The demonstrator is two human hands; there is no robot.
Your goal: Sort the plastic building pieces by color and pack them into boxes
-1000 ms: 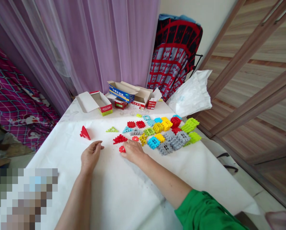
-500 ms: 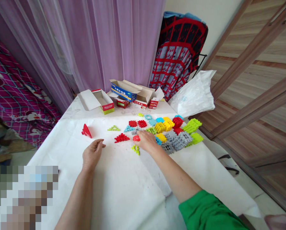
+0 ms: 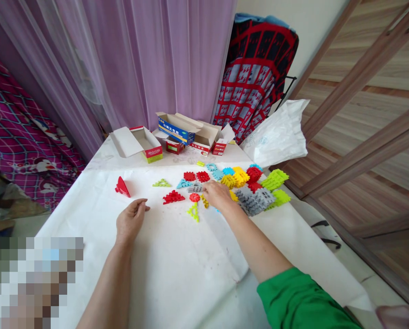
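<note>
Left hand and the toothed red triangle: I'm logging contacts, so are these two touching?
Apart. The head view plainly shows a strip of white table cover between the left hand and the toothed red triangle.

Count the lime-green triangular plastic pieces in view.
2: the far green triangle, beyond the red triangular plastic stack, and the near green triangle, by the red round plastic piece. The right hand may hide more.

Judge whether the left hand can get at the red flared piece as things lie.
Probably yes: the red flared piece lies a little beyond the left hand, and I see nothing between them. The right hand is well aside.
</note>
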